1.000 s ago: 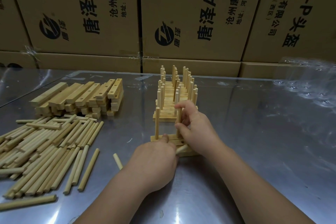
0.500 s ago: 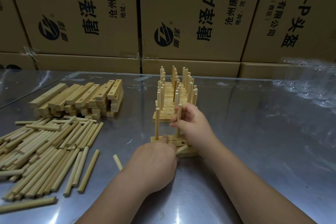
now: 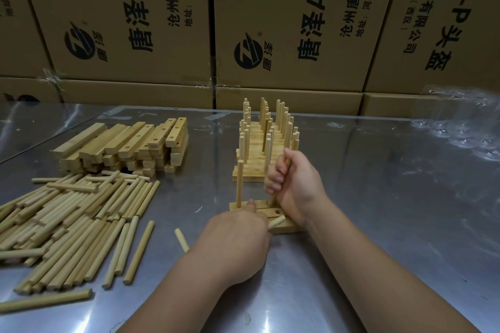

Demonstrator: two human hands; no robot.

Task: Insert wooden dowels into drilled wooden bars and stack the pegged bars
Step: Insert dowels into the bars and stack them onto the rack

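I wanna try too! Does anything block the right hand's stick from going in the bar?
Nothing visible blocks it. The right hand grips the dowel upright, its lower end at the bar. The left hand, holding a spare dowel, presses the bar beside it.

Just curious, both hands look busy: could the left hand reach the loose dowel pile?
Probably yes: the dowel pile lies left of the left hand, nothing standing between, though that hand grips a dowel.

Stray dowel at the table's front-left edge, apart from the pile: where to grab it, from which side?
Pinch the stray dowel at mid-length, coming from above, fingers either side of its round shaft. It lies flat on the table, nearly crosswise, just clear of the dowel pile, so both long sides are free.
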